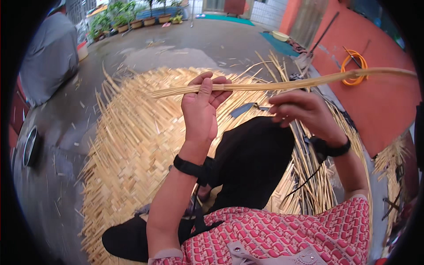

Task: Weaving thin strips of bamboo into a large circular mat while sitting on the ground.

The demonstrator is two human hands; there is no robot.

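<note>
A long, pale strip of split reed or cane [265, 85] runs level across the view and reaches off toward the right wall. My left hand [204, 99] pinches it close to its left end, thumb against fingers. Just below the strip, my right hand [309, 110] is raised with its fingers bent and somewhat blurred; no contact with the strip shows. Beneath both hands spreads a large woven mat [132, 145] with ragged, loose edges. On it lies a knife-like tool with a dark blade [242, 110], partly behind my right hand.
Loose reed strips [316, 185] lie in a bundle at my right. An orange hose [354, 67] hangs on the red wall [375, 110]. Potted plants [137, 22] line the back, a grey covered object [48, 57] stands far left, and a metal basin [31, 145] sits at left.
</note>
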